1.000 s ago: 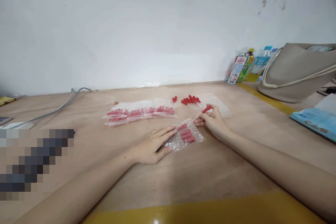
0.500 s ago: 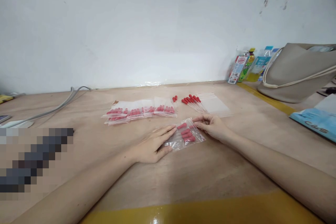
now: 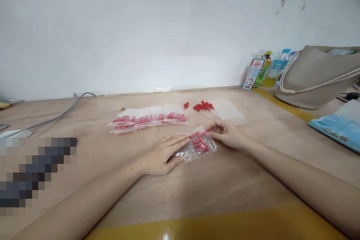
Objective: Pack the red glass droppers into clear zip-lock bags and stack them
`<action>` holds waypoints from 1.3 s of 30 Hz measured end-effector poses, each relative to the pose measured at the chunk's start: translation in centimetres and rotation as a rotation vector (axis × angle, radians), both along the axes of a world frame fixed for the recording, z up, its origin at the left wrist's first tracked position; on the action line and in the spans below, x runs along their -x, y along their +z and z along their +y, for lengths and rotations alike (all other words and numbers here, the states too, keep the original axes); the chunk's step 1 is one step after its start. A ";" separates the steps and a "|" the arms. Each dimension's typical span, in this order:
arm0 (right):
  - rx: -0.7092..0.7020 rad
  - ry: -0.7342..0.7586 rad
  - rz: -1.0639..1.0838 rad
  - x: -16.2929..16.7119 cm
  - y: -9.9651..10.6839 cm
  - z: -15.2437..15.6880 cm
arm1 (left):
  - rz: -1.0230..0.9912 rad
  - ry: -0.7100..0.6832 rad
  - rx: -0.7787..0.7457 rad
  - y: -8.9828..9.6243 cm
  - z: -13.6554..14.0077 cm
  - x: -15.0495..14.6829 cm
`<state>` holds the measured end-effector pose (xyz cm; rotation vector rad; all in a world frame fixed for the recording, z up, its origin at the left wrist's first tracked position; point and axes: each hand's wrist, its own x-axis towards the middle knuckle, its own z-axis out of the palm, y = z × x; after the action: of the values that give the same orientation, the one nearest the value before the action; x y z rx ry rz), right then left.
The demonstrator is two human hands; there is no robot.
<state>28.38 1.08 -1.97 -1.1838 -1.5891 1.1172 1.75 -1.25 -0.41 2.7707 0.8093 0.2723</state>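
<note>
Two hands work one clear bag [image 3: 197,145] of red-capped droppers at centre frame: the left hand [image 3: 163,156] lies flat, fingers spread, pinning it to the table [image 3: 225,187], while the right hand [image 3: 229,135] pinches its open mouth, apparently holding it steady.

left hand [image 3: 162,156]: flat, palm down, fingers spread | right hand [image 3: 228,134]: fingertips pinched, forearm extended

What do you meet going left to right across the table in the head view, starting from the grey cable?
Grey cable → filled bags → loose red droppers → empty bag → bottles → beige tote.
</note>
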 end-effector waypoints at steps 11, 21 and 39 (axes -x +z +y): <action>-0.129 0.072 -0.067 1.1 -0.6 -0.2 | 0.001 -0.024 -0.006 0.0 0.0 0.0; 0.038 0.363 -0.075 0.1 0.6 -0.1 | 0.015 -0.015 -0.013 0.0 0.0 0.0; 0.334 0.312 0.059 0.5 1.5 -0.3 | -0.010 -0.008 -0.065 0.4 -0.2 -0.4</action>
<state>27.92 0.74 -0.49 -1.1207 -1.6197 1.6560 2.14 -1.47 -0.04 2.8296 0.8005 0.3159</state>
